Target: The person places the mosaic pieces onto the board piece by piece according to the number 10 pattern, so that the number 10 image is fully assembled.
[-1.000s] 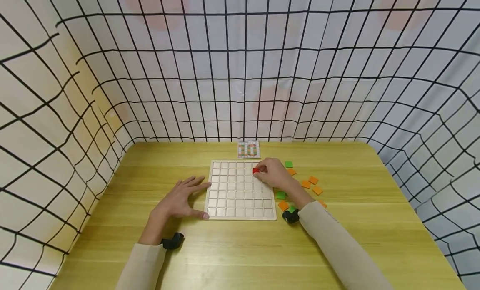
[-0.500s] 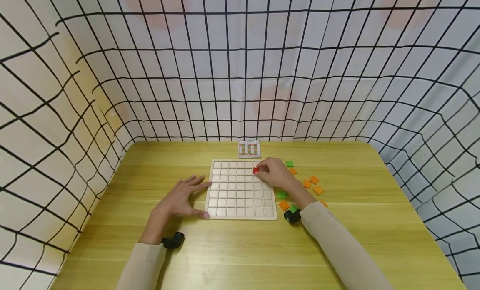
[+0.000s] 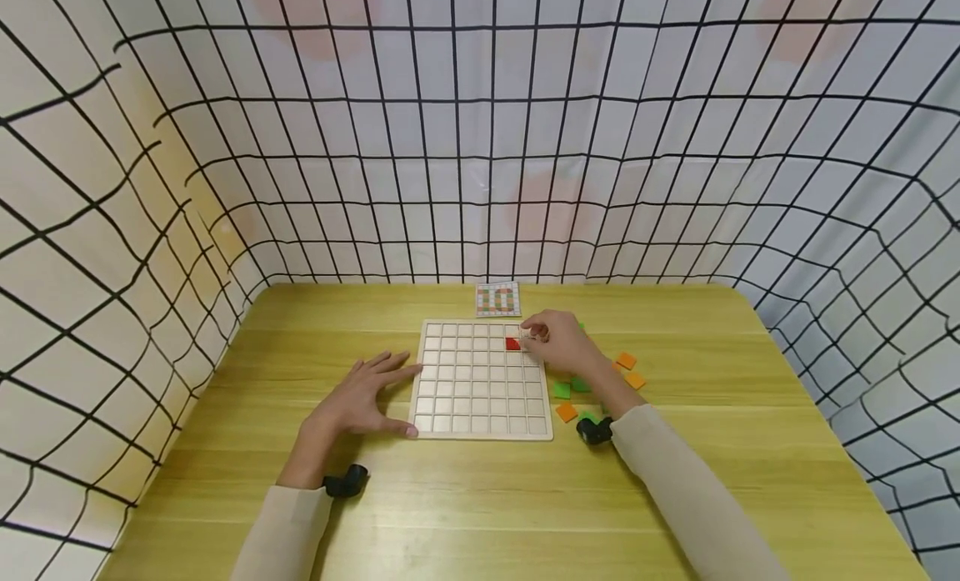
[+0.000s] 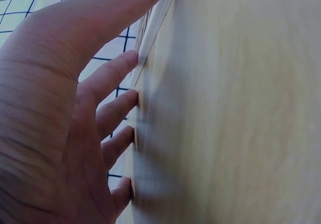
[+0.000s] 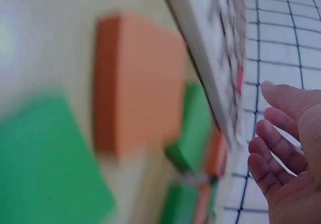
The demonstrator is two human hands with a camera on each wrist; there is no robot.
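A pale wooden grid board [image 3: 465, 393] lies on the table. One red tile [image 3: 512, 344] sits near the board's far right corner, in the second row from the far edge. My left hand [image 3: 360, 398] spreads its fingers beside the board, with thumb and index fingertips touching its left edge. Just right of the red tile, my right hand [image 3: 566, 343] hovers over the board's right edge, fingers loosely bent. The right wrist view shows nothing between the thumb and fingers of that hand [image 5: 296, 143].
Loose green tiles [image 3: 562, 390] and orange tiles [image 3: 566, 412] are scattered right of the board, some hidden under the right arm. A small patterned card [image 3: 498, 299] lies beyond the board. Black-lined white netting-like walls [image 3: 450, 172] surround the table's back and sides.
My right hand has let go of the red tile and drawn back slightly to the right. The tile stays on the board. The left hand has not moved.
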